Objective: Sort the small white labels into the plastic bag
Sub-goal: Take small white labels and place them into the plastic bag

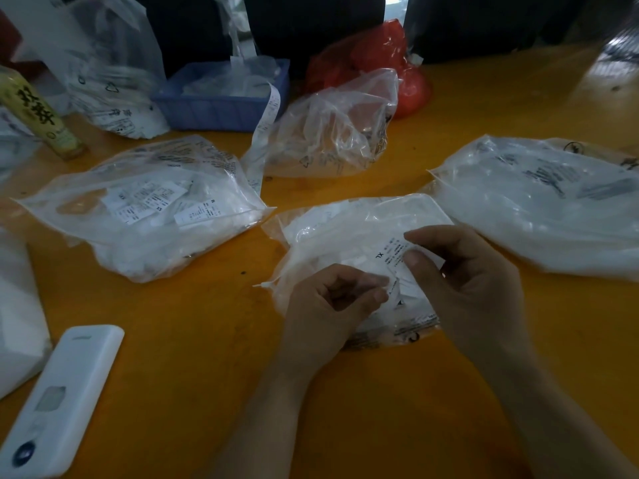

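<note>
Over the plastic bag (349, 229), the right hand (473, 288) pinches an XL label (394, 257); the left hand (328, 302), curled, grips the bag's edge.

Small print on the label (397, 261) is unreadable; the frame's left edge crops a white bag (17, 323).

A white XL label (394, 259) lies atop the crumpled clear plastic bag (345, 233) of labels, table centre.
</note>
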